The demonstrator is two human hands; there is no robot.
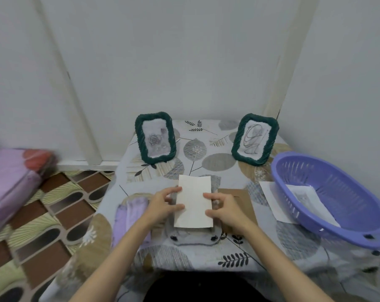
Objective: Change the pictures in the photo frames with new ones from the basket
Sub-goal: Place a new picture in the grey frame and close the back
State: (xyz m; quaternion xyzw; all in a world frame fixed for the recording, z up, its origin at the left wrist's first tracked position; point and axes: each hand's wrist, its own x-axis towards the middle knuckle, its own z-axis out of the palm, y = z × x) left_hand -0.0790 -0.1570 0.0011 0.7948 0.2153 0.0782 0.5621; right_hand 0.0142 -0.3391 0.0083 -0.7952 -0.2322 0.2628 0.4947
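A white sheet of paper (194,201) lies blank side up over a grey frame (193,237) that rests face down on the table. My left hand (166,203) holds the sheet's left edge between thumb and fingers. My right hand (223,207) pinches its right edge. Two green rope-edged photo frames stand at the back: the left frame (155,138) shows a rose picture, the right frame (255,139) a line drawing. A purple plastic basket (328,199) at the right holds a printed picture (304,196).
A brown cardboard backing (242,203) lies under my right hand. Another white sheet (274,201) sits partly under the basket. The small table (217,164) has a leaf-print cloth and stands against white walls. A purple cushion (8,184) lies on the patterned floor at left.
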